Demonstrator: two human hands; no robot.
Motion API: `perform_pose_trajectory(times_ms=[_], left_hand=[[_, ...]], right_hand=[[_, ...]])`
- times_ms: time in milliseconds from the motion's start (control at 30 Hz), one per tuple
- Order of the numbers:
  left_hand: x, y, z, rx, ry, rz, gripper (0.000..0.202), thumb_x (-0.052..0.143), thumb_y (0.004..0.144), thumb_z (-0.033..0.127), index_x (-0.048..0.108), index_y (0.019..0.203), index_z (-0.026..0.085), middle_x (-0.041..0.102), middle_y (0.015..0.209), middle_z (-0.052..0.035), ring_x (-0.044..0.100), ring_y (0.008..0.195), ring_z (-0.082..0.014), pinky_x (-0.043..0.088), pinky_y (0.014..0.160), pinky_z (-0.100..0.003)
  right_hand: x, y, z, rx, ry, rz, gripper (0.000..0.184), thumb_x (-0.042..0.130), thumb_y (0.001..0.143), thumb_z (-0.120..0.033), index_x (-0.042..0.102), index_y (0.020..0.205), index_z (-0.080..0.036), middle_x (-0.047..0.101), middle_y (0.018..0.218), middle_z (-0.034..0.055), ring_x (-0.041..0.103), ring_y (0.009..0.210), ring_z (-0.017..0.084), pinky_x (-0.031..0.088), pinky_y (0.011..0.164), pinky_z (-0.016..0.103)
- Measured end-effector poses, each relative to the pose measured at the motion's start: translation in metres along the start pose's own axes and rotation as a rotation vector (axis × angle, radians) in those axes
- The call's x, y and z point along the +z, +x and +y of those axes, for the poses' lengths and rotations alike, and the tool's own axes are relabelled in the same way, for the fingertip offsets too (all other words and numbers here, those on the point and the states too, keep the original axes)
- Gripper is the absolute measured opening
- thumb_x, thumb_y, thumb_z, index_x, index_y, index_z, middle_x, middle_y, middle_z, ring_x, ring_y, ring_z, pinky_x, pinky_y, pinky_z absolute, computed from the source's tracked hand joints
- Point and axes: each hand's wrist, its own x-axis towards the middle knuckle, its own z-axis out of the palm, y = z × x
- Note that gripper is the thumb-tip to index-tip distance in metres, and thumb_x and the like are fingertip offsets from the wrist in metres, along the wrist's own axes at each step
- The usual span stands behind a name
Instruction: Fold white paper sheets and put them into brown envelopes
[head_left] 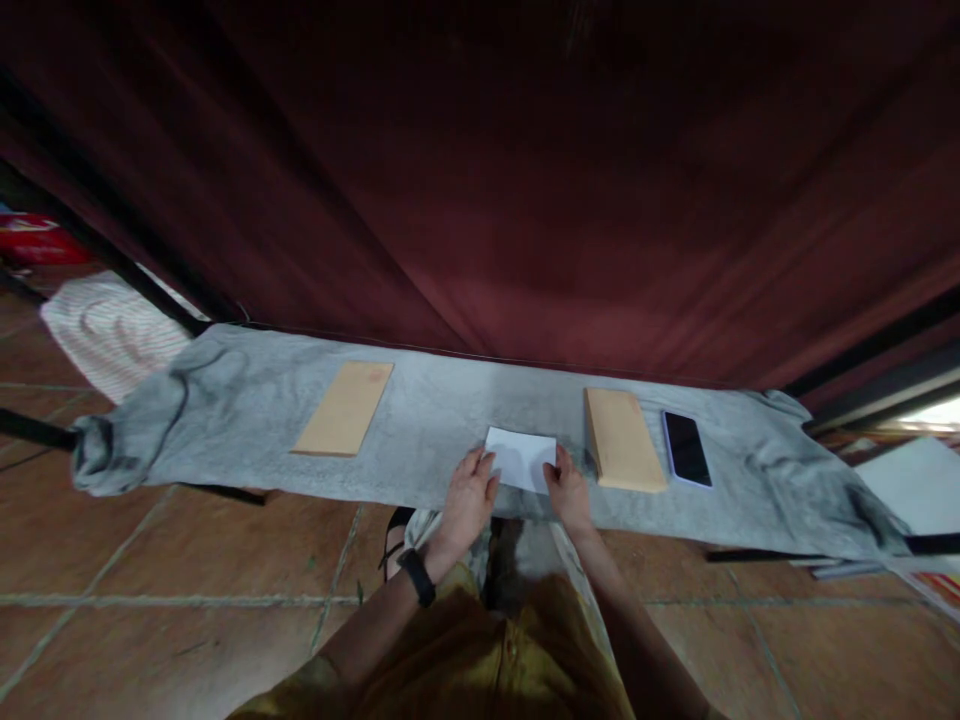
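Between my two hands is a small white sheet of paper, just above or on the grey cloth near its front edge. My left hand pinches the sheet's left side, fingers bent. At its right side, my right hand grips the edge between thumb and fingers. A stack of brown envelopes lies just right of my right hand. Farther to the left, a flat brown envelope rests on the cloth. I cannot tell whether the sheet is folded.
A grey cloth covers the narrow bench. A phone with a dark screen lies right of the envelope stack. Behind hangs a dark red curtain. Dark metal bars stand at both ends, and striped fabric is at the left.
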Motion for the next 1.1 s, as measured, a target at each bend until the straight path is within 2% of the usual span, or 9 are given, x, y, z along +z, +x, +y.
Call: perform_pose_trajectory(times_ms=[67, 167, 267, 433, 567, 733, 867, 1000, 1100], left_hand=[[0.010, -0.015, 0.002, 0.170, 0.160, -0.075, 0.042, 0.050, 0.097, 0.027, 0.053, 0.138, 0.019, 0.051, 0.150, -0.0166, 0.047, 0.140, -0.0292, 0.040, 0.114, -0.052], [0.023, -0.032, 0.004, 0.279, 0.302, -0.140, 0.048, 0.048, 0.099, 0.031, 0.045, 0.145, 0.018, 0.045, 0.156, -0.0169, 0.038, 0.148, -0.0304, 0.035, 0.118, -0.054], [0.028, -0.038, 0.006, 0.296, 0.358, -0.160, 0.050, 0.048, 0.100, 0.035, 0.043, 0.146, 0.017, 0.045, 0.156, -0.0175, 0.036, 0.148, -0.0314, 0.033, 0.118, -0.054], [0.032, -0.033, 0.011, 0.261, 0.407, -0.207, 0.051, 0.047, 0.100, 0.034, 0.044, 0.146, 0.013, 0.048, 0.154, -0.0188, 0.042, 0.145, -0.0328, 0.034, 0.118, -0.055], [0.032, -0.030, 0.011, 0.272, 0.420, -0.250, 0.056, 0.051, 0.098, 0.035, 0.044, 0.147, 0.008, 0.045, 0.155, -0.0222, 0.039, 0.147, -0.0345, 0.030, 0.121, -0.055], [0.027, -0.032, 0.002, 0.327, 0.414, -0.266, 0.059, 0.050, 0.097, 0.031, 0.039, 0.150, 0.006, 0.039, 0.159, -0.0222, 0.029, 0.152, -0.0311, 0.028, 0.124, -0.052], [0.032, -0.035, 0.000, 0.334, 0.513, -0.243, 0.061, 0.046, 0.095, 0.023, 0.036, 0.152, 0.005, 0.036, 0.160, -0.0224, 0.028, 0.152, -0.0300, 0.030, 0.123, -0.051], [0.042, -0.039, 0.006, 0.357, 0.732, -0.191, 0.063, 0.040, 0.090, 0.011, 0.035, 0.153, 0.001, 0.037, 0.160, -0.0237, 0.034, 0.150, -0.0292, 0.030, 0.124, -0.050], [0.044, -0.040, 0.007, 0.390, 0.809, -0.171, 0.062, 0.040, 0.090, 0.009, 0.037, 0.152, 0.000, 0.036, 0.159, -0.0247, 0.036, 0.149, -0.0287, 0.031, 0.124, -0.048]], right_hand=[[0.002, 0.001, 0.003, -0.028, -0.054, -0.007, 0.046, 0.045, 0.093, -0.033, 0.058, 0.135, -0.018, 0.075, 0.103, 0.0142, 0.072, 0.083, 0.031, 0.055, 0.073, 0.041], [0.003, 0.008, 0.004, -0.046, -0.095, -0.016, 0.047, 0.043, 0.094, -0.032, 0.055, 0.138, -0.018, 0.074, 0.107, 0.0142, 0.072, 0.088, 0.031, 0.055, 0.076, 0.042], [0.003, 0.017, 0.004, -0.061, -0.114, -0.035, 0.047, 0.043, 0.095, -0.033, 0.055, 0.137, -0.017, 0.074, 0.108, 0.0146, 0.071, 0.089, 0.030, 0.055, 0.078, 0.042], [0.000, 0.021, -0.002, -0.102, -0.171, -0.026, 0.046, 0.042, 0.097, -0.030, 0.053, 0.139, -0.016, 0.070, 0.116, 0.0152, 0.068, 0.099, 0.028, 0.054, 0.088, 0.044], [-0.004, 0.003, -0.011, -0.249, -0.241, -0.018, 0.046, 0.038, 0.102, -0.031, 0.051, 0.144, -0.017, 0.062, 0.135, 0.0164, 0.058, 0.123, 0.029, 0.047, 0.103, 0.050], [-0.004, -0.042, -0.019, -0.457, -0.277, -0.242, 0.046, 0.037, 0.105, -0.030, 0.050, 0.148, -0.021, 0.052, 0.152, 0.0103, 0.046, 0.141, 0.026, 0.036, 0.117, 0.050], [-0.004, -0.063, -0.021, -0.472, -0.396, -0.276, 0.050, 0.039, 0.104, -0.029, 0.043, 0.154, -0.023, 0.046, 0.157, 0.0081, 0.042, 0.145, 0.027, 0.029, 0.121, 0.052], [-0.002, -0.065, -0.022, -0.494, -0.476, -0.282, 0.051, 0.035, 0.104, -0.023, 0.041, 0.154, -0.016, 0.046, 0.157, 0.0106, 0.039, 0.147, 0.026, 0.028, 0.122, 0.050], [-0.001, -0.063, -0.024, -0.512, -0.510, -0.267, 0.051, 0.033, 0.104, -0.022, 0.043, 0.153, -0.013, 0.046, 0.156, 0.0109, 0.040, 0.146, 0.025, 0.027, 0.122, 0.047]])
